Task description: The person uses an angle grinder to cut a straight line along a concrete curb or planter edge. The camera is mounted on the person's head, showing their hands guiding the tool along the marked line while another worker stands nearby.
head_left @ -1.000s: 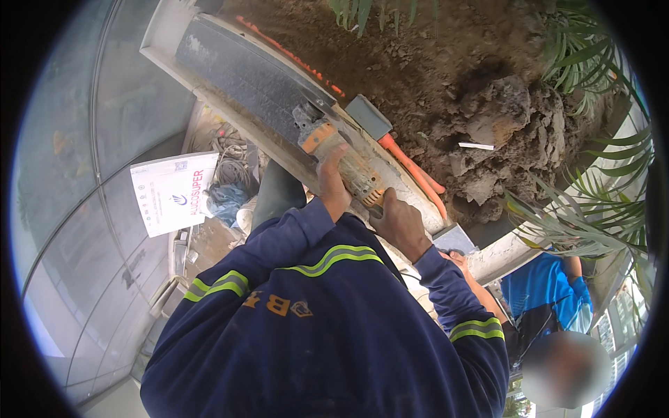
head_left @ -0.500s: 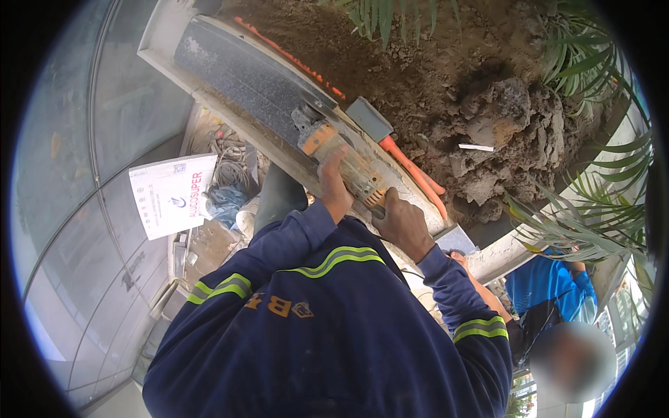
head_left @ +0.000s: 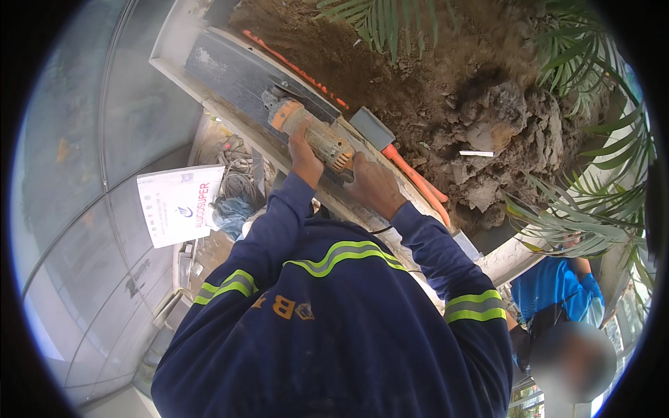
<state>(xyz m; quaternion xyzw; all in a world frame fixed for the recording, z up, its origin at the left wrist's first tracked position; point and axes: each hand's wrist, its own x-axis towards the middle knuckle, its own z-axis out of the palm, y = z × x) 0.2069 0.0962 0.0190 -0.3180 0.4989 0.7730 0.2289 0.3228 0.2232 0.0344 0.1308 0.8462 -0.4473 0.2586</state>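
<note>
Both of my hands are closed round a dusty orange and grey angle grinder (head_left: pixel 322 139). Toward its head, my left hand (head_left: pixel 305 155) wraps the body, while my right hand (head_left: pixel 376 184) grips the rear end. The grinder's head lies over a dark grey stone slab (head_left: pixel 233 76) that is set along the top of a low wall; whether the disc touches it I cannot tell. White scuffs mark the slab's far end. A dark cord trails from below my right hand.
Right of the wall, a grey-headed tool with an orange handle (head_left: pixel 417 182) lies near lumpy soil (head_left: pixel 498 132). Palm fronds (head_left: pixel 585 223) overhang the right side. A co-worker in blue (head_left: pixel 550 289) is at lower right. Leftward are a white printed board (head_left: pixel 178 205), coiled cable (head_left: pixel 237 171) and glass panels (head_left: pixel 63 153).
My hands and the grinder have moved up and left along the slab, away from its near end. The co-worker's hand has left the small slab piece by the wall's near end.
</note>
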